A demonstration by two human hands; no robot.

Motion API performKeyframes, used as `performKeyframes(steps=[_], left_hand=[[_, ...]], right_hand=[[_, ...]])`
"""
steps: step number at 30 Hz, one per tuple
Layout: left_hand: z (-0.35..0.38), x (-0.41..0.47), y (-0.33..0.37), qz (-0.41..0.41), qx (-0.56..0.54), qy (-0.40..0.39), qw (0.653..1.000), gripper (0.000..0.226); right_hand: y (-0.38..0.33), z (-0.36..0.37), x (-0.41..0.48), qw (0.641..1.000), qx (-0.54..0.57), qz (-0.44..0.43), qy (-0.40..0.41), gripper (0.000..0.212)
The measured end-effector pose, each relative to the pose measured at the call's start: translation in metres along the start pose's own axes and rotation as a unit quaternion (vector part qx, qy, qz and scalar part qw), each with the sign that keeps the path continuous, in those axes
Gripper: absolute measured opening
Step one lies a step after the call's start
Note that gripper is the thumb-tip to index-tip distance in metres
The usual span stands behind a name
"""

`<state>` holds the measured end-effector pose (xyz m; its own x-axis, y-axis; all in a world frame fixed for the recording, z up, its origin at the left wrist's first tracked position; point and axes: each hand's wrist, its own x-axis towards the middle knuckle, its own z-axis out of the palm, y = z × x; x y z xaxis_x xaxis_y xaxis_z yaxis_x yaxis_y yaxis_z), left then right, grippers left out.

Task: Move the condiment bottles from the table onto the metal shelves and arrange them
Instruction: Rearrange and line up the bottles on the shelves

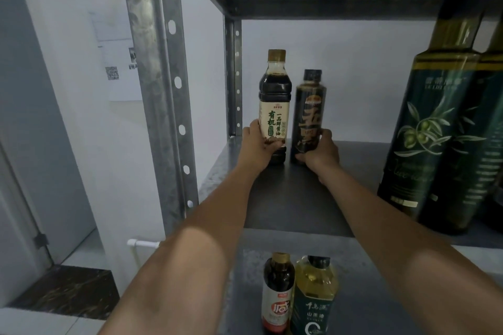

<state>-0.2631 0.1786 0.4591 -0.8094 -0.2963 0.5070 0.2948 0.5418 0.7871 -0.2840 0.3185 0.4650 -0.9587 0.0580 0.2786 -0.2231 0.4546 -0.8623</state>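
Well along, I judge: the left hand [257, 144] grips the beige-label soy sauce bottle [273, 100] and the right hand [319, 151] grips the black-label bottle [309, 114], both upright at the back of the metal shelf [296, 198], while the olive oil bottles [427, 130], 2 of them, and 2 lower bottles [277, 294] are already shelved; the table is unseen.

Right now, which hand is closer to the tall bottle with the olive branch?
Right. The right hand grips the black bottle, left of the olive-branch bottle; the left hand holds the soy sauce bottle farther left.
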Motion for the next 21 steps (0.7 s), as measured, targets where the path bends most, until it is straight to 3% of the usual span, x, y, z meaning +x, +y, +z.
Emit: performKeyframes(steps=[10, 21], left_hand=[[-0.003, 0.008, 0.002, -0.046, -0.105, 0.005, 0.993, 0.046], [0.0, 0.012, -0.005, -0.052, -0.091, -0.011, 0.994, 0.047]], right_hand=[[-0.001, 0.01, 0.016, 1.0, -0.016, -0.009, 0.001, 0.072], [-0.001, 0.007, 0.013, 1.0, -0.009, 0.004, 0.012, 0.076]])
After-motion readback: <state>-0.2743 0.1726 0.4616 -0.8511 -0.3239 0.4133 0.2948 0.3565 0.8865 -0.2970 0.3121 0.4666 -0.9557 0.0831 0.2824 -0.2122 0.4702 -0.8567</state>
